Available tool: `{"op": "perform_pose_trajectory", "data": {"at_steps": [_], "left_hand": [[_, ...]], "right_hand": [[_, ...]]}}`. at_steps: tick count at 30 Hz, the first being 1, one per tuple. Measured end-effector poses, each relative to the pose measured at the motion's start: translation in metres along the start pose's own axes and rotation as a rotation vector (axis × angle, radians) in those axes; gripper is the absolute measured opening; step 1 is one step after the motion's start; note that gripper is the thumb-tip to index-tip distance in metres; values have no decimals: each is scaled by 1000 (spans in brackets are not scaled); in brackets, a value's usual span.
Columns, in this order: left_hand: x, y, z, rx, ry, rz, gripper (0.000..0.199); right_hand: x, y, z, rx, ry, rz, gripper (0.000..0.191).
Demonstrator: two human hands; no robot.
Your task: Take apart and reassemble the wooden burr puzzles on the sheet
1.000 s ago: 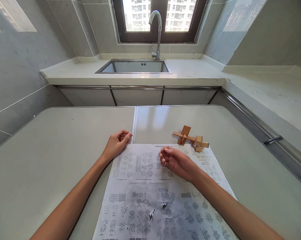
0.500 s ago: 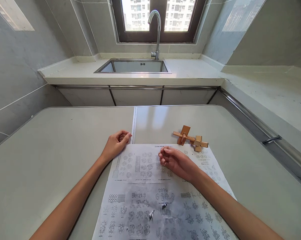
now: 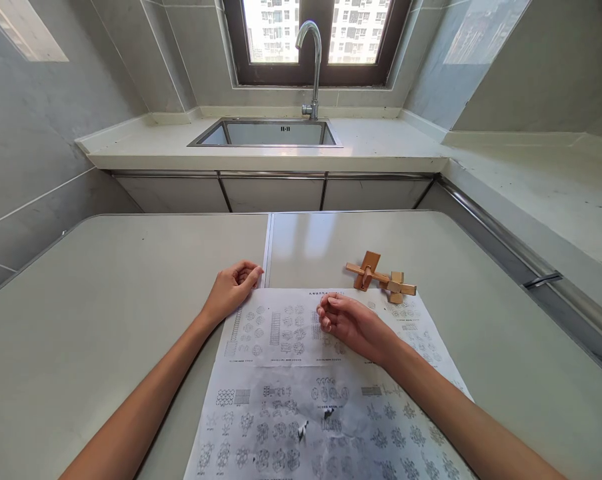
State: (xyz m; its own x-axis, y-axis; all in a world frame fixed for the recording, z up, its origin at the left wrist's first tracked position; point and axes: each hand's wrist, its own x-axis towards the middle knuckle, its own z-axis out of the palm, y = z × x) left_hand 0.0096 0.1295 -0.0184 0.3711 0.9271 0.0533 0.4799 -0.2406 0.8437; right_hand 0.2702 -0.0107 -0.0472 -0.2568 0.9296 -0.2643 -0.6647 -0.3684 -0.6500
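A large printed sheet of paper, covered in small line diagrams, lies creased on the table, with two small dark torn spots near its lower middle. At its top left corner rests my left hand, loosely closed with the thumb over curled fingers and nothing visible in it. My right hand lies on the sheet's upper part, half curled and holding nothing, its fingers loosely bent. Just beyond it, a wooden toy plane made of crossed sticks and blocks sits across the sheet's top right edge, apart from both hands.
The pale table has a seam running away from me. Behind it stands a white counter with a sink and a tall faucet under a window. A metal-edged ledge runs along the right.
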Motion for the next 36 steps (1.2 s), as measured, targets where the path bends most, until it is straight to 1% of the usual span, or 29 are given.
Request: {"op": "perform_pose_trajectory", "data": {"at_steps": [10,21,25,30,33,36], "left_hand": [[0,-1,0,5,-2,0,41],[0,-1,0,10,4,5,40],[0,-1,0,12,8,4,40],[0,0,0,13,5,-2,40],[0,0,0,16,6,-1,39],[0,-1,0,19,4,2,40]], "right_hand": [[-1,-2,4,3,6,2,18],[-2,-2,4,-3,6,1,17],[-2,0,2,2,10,-14,22],[0,1,-1,47,30,-80,32],[1,-1,0,81,42,-138,40],[0,-5,1,144,61,-193,44]]}}
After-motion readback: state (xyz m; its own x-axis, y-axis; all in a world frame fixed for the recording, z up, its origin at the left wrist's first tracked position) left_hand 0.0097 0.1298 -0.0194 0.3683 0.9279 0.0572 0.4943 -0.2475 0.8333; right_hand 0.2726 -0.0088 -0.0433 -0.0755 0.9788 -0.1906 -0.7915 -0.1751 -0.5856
